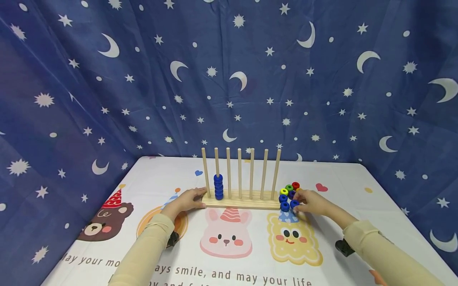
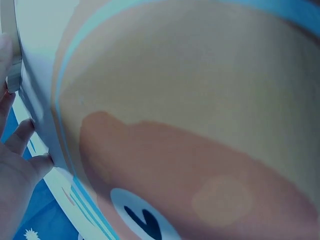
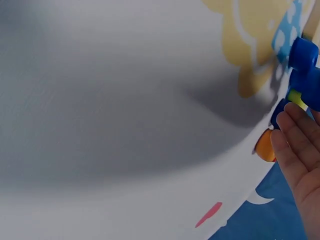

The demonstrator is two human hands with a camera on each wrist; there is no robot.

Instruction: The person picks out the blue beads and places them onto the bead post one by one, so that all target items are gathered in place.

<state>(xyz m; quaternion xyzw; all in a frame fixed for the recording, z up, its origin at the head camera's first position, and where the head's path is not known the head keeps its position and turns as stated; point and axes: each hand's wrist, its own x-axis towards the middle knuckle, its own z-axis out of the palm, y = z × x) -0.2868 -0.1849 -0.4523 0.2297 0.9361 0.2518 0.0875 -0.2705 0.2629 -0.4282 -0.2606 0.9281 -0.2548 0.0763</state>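
Note:
A wooden rack with upright pegs (image 1: 239, 174) stands on the table, several blue beads (image 1: 218, 186) stacked on its second peg from the left. The left hand (image 1: 184, 201) holds the left end of the rack's base (image 1: 243, 204), thumb at the front and fingers behind. In the left wrist view its fingers (image 2: 20, 136) are spread beside the wood. At the rack's right end, the right hand (image 1: 312, 201) pinches a blue bead (image 1: 294, 203) between thumb and fingers. Loose beads lie beside it: red (image 1: 295, 185), green (image 1: 289, 187), yellow (image 1: 284, 192), dark purple (image 1: 291, 194), orange (image 3: 265, 146) and blue (image 1: 284, 206).
A white tablecloth (image 1: 171, 171) printed with cartoon animals and lettering covers the table. Behind it and at the sides hangs a dark blue curtain (image 1: 214, 87) with moons and stars. Black devices (image 1: 345, 248) sit at both wrists.

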